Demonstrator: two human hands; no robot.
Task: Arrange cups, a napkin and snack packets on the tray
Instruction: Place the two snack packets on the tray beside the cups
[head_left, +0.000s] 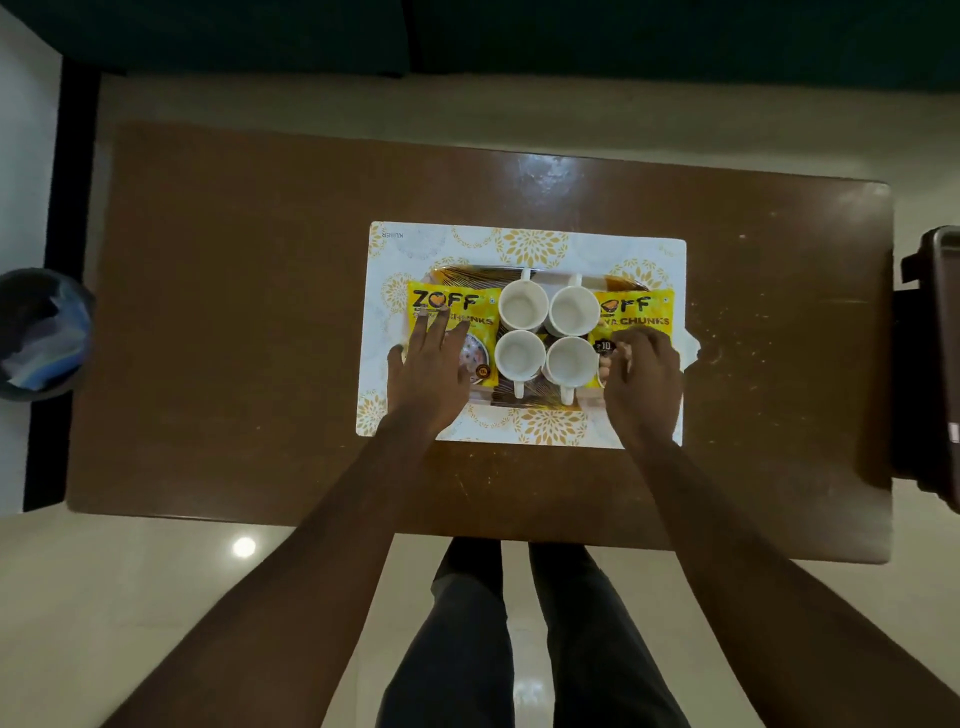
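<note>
brown wooden table (260, 312), glossy pale floor (156, 597), bin (41, 332)

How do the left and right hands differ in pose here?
The left hand lies flat, fingers straight, on the left packet; the right hand curls its fingers on the right packet. The left hand's fingers point away from the person; the right hand's turn inward toward the cups. Both rest on yellow packets.

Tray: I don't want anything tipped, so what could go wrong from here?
The right hand grips the right packet beside the near right cup; a nudge could knock that cup into its neighbours.
It and the left packet seem to overhang the tray ends, so they may slide off.
</note>
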